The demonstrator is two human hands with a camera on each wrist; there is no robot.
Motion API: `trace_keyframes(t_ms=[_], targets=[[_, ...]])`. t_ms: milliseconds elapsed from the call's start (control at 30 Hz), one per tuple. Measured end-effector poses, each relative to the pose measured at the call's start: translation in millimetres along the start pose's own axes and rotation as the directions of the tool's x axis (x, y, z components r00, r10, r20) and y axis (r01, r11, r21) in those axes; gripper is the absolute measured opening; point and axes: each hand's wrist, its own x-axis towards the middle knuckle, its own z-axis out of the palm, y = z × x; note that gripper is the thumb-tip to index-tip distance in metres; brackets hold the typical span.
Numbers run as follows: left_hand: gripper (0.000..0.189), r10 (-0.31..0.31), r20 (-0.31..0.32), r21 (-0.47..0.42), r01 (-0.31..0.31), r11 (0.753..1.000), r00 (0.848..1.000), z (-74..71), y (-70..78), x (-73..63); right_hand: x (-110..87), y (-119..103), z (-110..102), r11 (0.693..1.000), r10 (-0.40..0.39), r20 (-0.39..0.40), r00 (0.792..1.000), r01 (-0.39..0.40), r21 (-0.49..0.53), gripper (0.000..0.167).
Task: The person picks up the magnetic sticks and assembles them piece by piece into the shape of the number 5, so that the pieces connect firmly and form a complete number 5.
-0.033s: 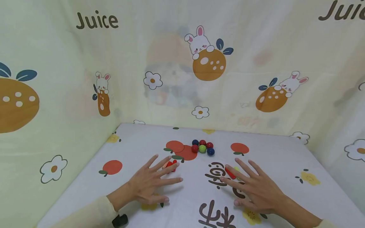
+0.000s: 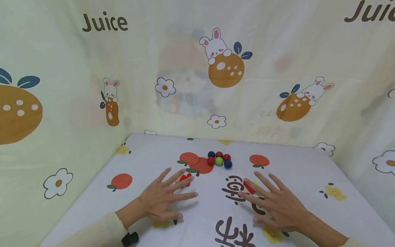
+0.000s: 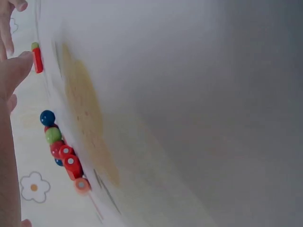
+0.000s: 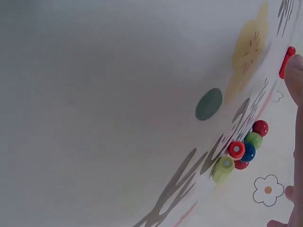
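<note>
My left hand (image 2: pixel 163 195) is held over the table with its fingers spread, and nothing is in its grasp. Under its fingertips lie two short red rods (image 2: pixel 183 180) and a pinkish-orange rod (image 3: pixel 82 185), partly covered in the head view. The right hand (image 2: pixel 274 202) is likewise spread and holds nothing. By its fingers lie another red rod (image 2: pixel 249 187) and a lime-green rod (image 4: pixel 222 170). Each rod shows a small grey disc at its end in the wrist views. Beyond both hands sits a cluster of glossy balls: a green ball (image 2: pixel 219 161), dark blue balls (image 2: pixel 228 164) and several red balls (image 2: pixel 226 157).
A white cloth (image 2: pixel 210 192) printed with fruit, flowers and dark lettering covers the table. Cream curtains (image 2: pixel 185 109) with rabbit and orange prints rise at the back and sides. Near the left sleeve (image 2: pixel 98 230), a small black object (image 2: pixel 130 239) shows at the wrist.
</note>
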Motion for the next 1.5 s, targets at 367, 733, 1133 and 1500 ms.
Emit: trace_keyframes(t_ms=[367, 733, 1133, 1500], targets=[[0.074, -0.046, 0.006, -0.023, 0.046, 0.999, 0.999, 1.4, -0.1, 4.0, 8.7, -1, 0, 1.0, 0.005, -0.047, 0.999, -0.004, 0.03, 0.079], [0.076, -0.136, 0.022, -0.063, 0.137, 0.989, 0.991, -0.4, -4.2, 30.5, 29.4, 0, 5, 0.997, 0.045, -0.106, 0.993, -0.038, 0.062, 0.085], [0.079, -0.235, 0.025, -0.14, 0.236, 0.961, 0.972, 8.6, -8.1, 49.8, 51.0, 1, 7, 0.984, 0.138, -0.129, 0.982, -0.122, 0.127, 0.082], [0.083, -0.299, 0.061, -0.183, 0.305, 0.935, 0.952, 2.7, -13.2, 59.3, 75.2, 5, -1, 0.965, 0.193, -0.135, 0.972, -0.164, 0.202, 0.085]])
